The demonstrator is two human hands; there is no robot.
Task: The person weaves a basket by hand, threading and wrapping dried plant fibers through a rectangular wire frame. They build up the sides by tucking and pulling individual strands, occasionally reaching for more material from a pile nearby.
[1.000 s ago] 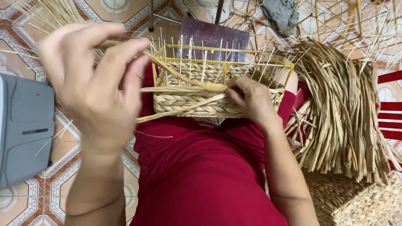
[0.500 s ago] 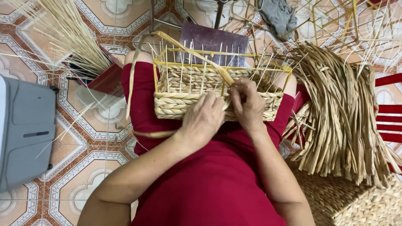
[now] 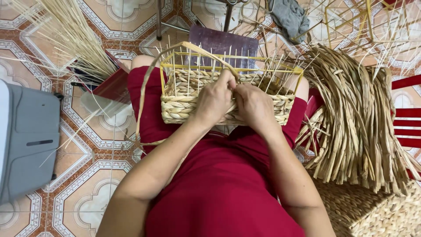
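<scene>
A half-woven rectangular basket (image 3: 180,105) rests on my lap, with a yellow wire frame (image 3: 193,59) and thin upright sticks above the braided straw wall. My left hand (image 3: 215,97) pinches a long straw strand (image 3: 144,97) at the near wall's top edge. That strand loops up over the frame and hangs down on the left. My right hand (image 3: 254,105) presses the weave right beside it, fingers curled on the straw. Both hands touch each other at the basket's middle.
A thick bundle of dried straw (image 3: 359,118) lies to my right over a woven basket (image 3: 372,210). Thin sticks (image 3: 74,39) stand in a red holder on the left. A grey box (image 3: 28,140) sits on the tiled floor (image 3: 96,188). Red chair slats (image 3: 408,118) at far right.
My left hand came down from near the camera, where it pulled the strand out, to the basket's near wall. Both hands then shifted up slightly to the weave's top edge.
</scene>
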